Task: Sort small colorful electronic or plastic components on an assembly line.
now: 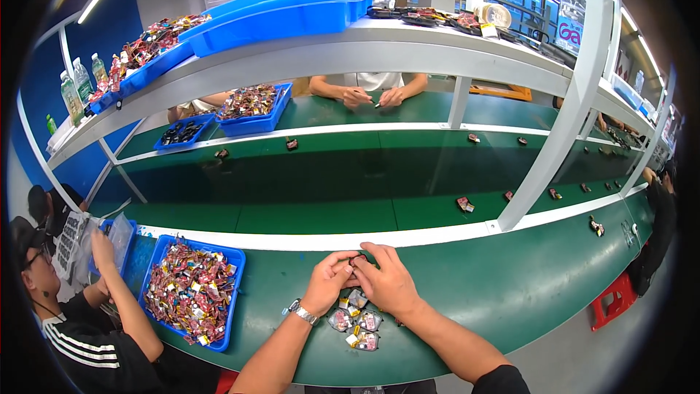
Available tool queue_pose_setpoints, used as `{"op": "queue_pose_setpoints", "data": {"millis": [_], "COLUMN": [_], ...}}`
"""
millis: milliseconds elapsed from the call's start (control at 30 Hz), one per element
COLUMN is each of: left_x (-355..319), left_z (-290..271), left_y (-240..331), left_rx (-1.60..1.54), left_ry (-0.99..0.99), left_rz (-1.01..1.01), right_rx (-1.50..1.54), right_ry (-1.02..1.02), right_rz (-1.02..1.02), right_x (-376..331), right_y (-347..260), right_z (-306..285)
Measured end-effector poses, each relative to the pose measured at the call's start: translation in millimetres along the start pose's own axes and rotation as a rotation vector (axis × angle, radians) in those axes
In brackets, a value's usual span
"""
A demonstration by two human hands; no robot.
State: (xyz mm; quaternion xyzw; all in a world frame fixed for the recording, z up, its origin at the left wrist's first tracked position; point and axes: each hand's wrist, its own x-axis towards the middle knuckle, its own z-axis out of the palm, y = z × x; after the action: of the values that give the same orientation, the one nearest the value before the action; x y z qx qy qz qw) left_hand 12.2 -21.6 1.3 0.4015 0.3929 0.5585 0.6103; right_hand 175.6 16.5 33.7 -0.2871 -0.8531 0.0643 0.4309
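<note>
Over the green bench, my left hand (328,282) and my right hand (386,279) meet with their fingertips pinched together. Between them is a small dark part with some red on it (356,259), mostly covered by fingers, so its exact kind is hidden. Right below my hands lies a little group of flat, rounded dark-rimmed pieces (367,320) with red, white and yellow bits on them. To the left, a blue tray (237,257) is heaped with small red circuit boards (191,288) bearing white and yellow parts. A metal watch is on my left wrist.
A white rail (321,241) separates the bench from a green conveyor belt (321,211) carrying scattered small assemblies (464,205). A white post (558,102) and overhead shelf with blue trays (284,25) stand ahead. A co-worker (87,335) sits at left; another person's hands (372,97) work across the belt.
</note>
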Motion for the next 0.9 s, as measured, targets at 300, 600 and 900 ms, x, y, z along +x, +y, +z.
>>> {"op": "queue_pose_setpoints", "data": {"millis": [300,600,900], "left_x": [8,4,6], "left_z": [-11,-15,-6], "left_y": [-4,-6,-4], "left_rx": [0.124,0.111,0.294], "left_ry": [0.250,0.277,0.171], "left_rz": [0.258,0.219,0.197], "right_rx": [0.089,-0.071,0.199], "right_ry": [0.031,-0.106,-0.717], "right_rz": [0.234,0.231,0.177], "right_x": [57,46,0], "right_y": [91,110,52], "right_z": [27,12,-36]}}
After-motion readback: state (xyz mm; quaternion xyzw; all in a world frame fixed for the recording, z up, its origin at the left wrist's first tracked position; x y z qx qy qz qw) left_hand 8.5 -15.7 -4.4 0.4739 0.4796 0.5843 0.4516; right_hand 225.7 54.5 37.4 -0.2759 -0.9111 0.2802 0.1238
